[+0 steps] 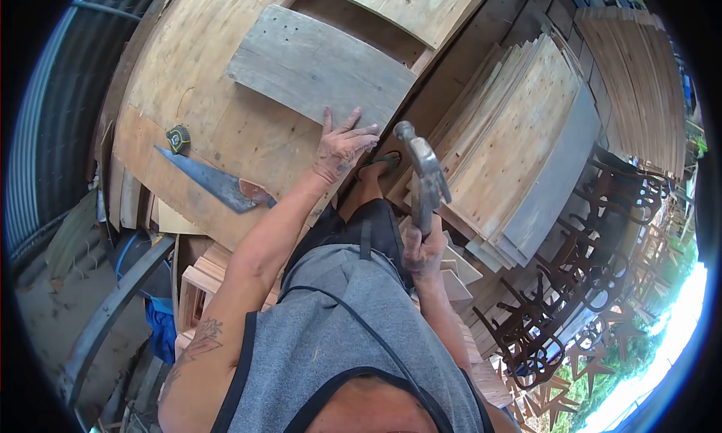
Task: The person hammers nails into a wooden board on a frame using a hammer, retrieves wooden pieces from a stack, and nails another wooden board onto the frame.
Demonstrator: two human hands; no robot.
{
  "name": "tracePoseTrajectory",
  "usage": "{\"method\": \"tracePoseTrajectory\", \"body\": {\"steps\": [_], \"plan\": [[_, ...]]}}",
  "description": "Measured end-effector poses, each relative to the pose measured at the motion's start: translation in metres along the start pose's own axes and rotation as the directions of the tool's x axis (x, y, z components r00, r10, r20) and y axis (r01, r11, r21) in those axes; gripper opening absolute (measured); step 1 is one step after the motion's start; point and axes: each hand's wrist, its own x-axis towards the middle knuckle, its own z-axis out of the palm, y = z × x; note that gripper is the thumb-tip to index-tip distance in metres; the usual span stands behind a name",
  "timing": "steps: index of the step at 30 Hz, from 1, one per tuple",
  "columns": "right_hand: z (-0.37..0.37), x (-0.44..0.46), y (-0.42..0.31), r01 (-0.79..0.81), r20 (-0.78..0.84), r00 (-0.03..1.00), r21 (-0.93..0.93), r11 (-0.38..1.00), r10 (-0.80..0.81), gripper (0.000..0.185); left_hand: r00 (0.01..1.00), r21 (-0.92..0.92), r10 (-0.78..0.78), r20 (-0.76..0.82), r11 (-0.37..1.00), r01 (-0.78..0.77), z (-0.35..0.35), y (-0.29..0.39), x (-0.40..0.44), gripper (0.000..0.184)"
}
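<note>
My left hand [346,146] rests with spread fingers on the near right edge of a grey weathered board [323,65], which lies across a large plywood surface [263,132]. In my right hand [425,249] is a hammer [427,174], gripped by its handle; its metal head points up and away from me, to the right of the board. A handsaw [207,179] and a small black and yellow tape measure [178,138] lie on the plywood to the left of my left forearm.
Stacked plywood sheets [519,125] stand to the right, with thin wooden strips [639,80] behind them. Dark curved metal or wood parts [594,245] are piled at the right. A blue cloth [162,328] and a curved metal bar [113,313] are at the lower left.
</note>
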Motion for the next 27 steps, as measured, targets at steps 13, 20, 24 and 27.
{"method": "tracePoseTrajectory", "body": {"steps": [13,20,24,27], "plan": [[0.005,0.006,-0.001,-0.038,0.076,0.995,-0.26,0.965,0.06,0.05,0.999,0.001,0.0,0.036,1.0,-0.001,-0.005,0.0,0.001,0.023],[-0.004,0.0,0.032,-0.355,0.074,0.932,-0.019,0.934,0.356,0.054,0.952,-0.12,0.105,0.286,0.99,-0.073,-0.051,-0.018,0.017,0.056],[-0.017,-0.007,-0.011,-0.706,0.368,0.703,0.467,0.532,0.609,0.061,0.908,0.059,0.262,0.327,0.953,-0.296,-0.051,-0.046,0.016,0.06],[-0.008,-0.009,-0.025,-0.794,0.591,0.513,0.602,0.084,0.622,0.068,0.913,0.094,0.294,0.281,0.939,-0.331,-0.046,-0.049,0.013,0.058]]}}
